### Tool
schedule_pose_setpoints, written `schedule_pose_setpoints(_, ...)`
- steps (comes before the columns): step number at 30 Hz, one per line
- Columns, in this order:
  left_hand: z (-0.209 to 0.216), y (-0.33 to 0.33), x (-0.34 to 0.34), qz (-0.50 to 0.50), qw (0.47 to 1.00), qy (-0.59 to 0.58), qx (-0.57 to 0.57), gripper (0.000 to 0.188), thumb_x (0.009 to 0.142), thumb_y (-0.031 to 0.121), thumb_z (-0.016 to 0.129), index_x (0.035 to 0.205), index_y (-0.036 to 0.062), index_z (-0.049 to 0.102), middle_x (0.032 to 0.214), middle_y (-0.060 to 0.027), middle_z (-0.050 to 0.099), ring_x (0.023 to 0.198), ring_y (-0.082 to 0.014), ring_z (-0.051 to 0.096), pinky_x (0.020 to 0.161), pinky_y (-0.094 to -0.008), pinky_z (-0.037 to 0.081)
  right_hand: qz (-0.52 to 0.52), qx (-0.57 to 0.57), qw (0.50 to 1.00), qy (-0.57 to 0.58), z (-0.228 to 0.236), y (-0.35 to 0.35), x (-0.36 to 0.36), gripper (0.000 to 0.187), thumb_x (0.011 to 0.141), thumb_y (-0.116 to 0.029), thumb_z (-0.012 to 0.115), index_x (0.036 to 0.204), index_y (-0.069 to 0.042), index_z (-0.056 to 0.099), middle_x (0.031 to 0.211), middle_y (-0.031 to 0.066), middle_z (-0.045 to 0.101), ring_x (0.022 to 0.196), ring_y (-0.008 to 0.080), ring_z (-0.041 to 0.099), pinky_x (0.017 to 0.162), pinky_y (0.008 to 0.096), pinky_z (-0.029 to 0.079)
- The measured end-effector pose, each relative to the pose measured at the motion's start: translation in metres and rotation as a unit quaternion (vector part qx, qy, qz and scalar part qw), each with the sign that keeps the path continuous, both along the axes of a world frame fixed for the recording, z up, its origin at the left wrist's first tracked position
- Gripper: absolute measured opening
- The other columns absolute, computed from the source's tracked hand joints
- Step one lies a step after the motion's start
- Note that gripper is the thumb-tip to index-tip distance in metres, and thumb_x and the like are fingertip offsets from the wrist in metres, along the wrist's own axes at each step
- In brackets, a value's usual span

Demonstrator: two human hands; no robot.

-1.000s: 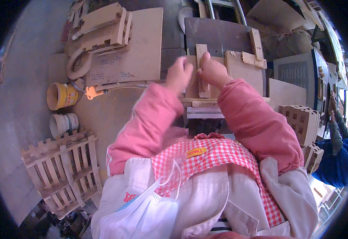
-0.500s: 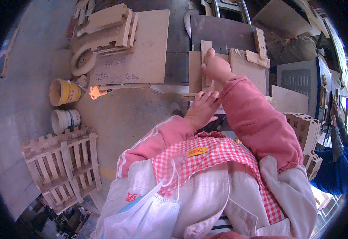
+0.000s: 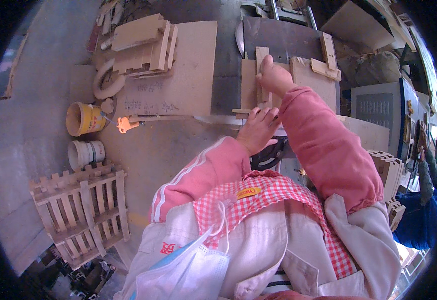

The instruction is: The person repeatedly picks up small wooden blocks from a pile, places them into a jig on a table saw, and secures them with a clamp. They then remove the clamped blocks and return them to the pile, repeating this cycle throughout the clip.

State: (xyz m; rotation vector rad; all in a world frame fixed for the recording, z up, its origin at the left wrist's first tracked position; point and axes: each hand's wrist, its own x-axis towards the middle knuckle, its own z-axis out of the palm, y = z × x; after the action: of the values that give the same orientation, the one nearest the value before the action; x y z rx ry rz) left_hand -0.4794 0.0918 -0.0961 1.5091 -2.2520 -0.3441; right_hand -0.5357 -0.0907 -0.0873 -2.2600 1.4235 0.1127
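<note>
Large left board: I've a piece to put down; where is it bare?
Free: the large board right of the notched stack, up to the dark tabletop, and its near part, bare but for handwriting. Crowded: under that stack, and around the right hand.

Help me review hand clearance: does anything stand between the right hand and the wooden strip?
Nothing visible does: the right hand appears to rest against the wooden strip. The left hand is by the strip's near end, not between them.
</note>
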Motion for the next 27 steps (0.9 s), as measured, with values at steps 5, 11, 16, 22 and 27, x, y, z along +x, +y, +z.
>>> schedule_pose_setpoints(5,-0.001,-0.015,0.006,-0.005,1.000,0.007,-0.006,0.069,0.067,0.037,0.079,0.123,0.0107,0.050,0.130,-0.0119,0.042,0.124,-0.0300,0.039,0.103,-0.0475,0.030,-0.001,0.004,1.000,0.015,0.001,-0.015,0.007,0.046,0.084,-0.027,0.053,0.117,0.004,0.039,0.096,0.0272,0.066,0.090,0.0420,0.066,0.081,0.0497,0.051)
schedule_pose_setpoints(11,-0.003,-0.029,0.010,-0.002,1.000,-0.007,-0.010,0.067,0.067,0.040,0.078,0.122,0.0113,0.052,0.132,-0.0121,0.042,0.128,-0.0302,0.036,0.104,-0.0478,0.030,-0.005,0.009,1.000,0.023,0.002,-0.030,0.012,0.049,0.083,-0.029,0.055,0.118,0.003,0.040,0.098,0.0259,0.066,0.092,0.0408,0.065,0.080,0.0494,0.051)
schedule_pose_setpoints(16,-0.005,-0.044,0.014,-0.001,1.000,-0.010,-0.013,0.068,0.068,0.041,0.077,0.123,0.0112,0.052,0.133,-0.0129,0.042,0.130,-0.0311,0.035,0.103,-0.0478,0.030,0.002,-0.014,1.000,0.006,-0.001,-0.045,0.016,0.049,0.084,-0.028,0.056,0.118,0.003,0.040,0.098,0.0265,0.066,0.091,0.0410,0.066,0.080,0.0488,0.051)
schedule_pose_setpoints(22,-0.005,-0.059,0.019,-0.002,1.000,-0.018,-0.024,0.070,0.067,0.042,0.078,0.124,0.0107,0.051,0.130,-0.0131,0.043,0.127,-0.0321,0.037,0.102,-0.0482,0.029,0.004,-0.004,1.000,0.012,-0.003,-0.063,0.020,0.049,0.084,-0.028,0.056,0.118,0.003,0.039,0.098,0.0272,0.066,0.091,0.0413,0.065,0.080,0.0488,0.051)
schedule_pose_setpoints(27,-0.002,-0.073,0.025,-0.003,0.999,-0.023,-0.024,0.071,0.067,0.042,0.077,0.125,0.0106,0.050,0.128,-0.0133,0.044,0.124,-0.0323,0.039,0.102,-0.0486,0.029,-0.005,0.006,1.000,0.011,-0.002,-0.077,0.026,0.051,0.083,-0.028,0.059,0.117,0.003,0.037,0.097,0.0281,0.065,0.091,0.0427,0.065,0.082,0.0494,0.050)
